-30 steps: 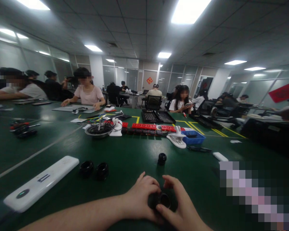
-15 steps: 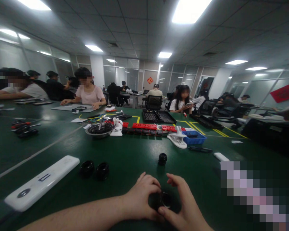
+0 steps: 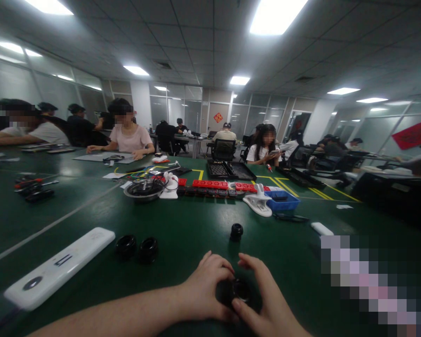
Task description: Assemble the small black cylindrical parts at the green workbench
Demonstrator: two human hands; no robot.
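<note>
Near the table's front edge, my left hand (image 3: 206,285) wraps around the left side of a black round plastic fitting (image 3: 241,290) with an open ring-shaped top. My right hand (image 3: 264,299) holds the fitting from the right, its thumb on the near rim and its index finger raised and bent above. The lower part of the fitting and my other right fingers are hidden. A small black ribbed fitting (image 3: 236,231) stands on the table just beyond my hands. Two black ring-shaped fittings, a left one (image 3: 126,246) and a right one (image 3: 148,249), lie to the left.
A long white device (image 3: 63,267) lies at left, a small white one (image 3: 322,229) at right. Farther back are a metal bowl (image 3: 143,197), red socket-like strips (image 3: 210,184), a white clip (image 3: 258,205) and a blue bin (image 3: 283,200). A co-worker (image 3: 131,135) sits across the green table (image 3: 182,224).
My right thumb and index finger have shifted slightly, and the ring top of the held fitting has turned or tilted a little. My left hand has hardly moved.
</note>
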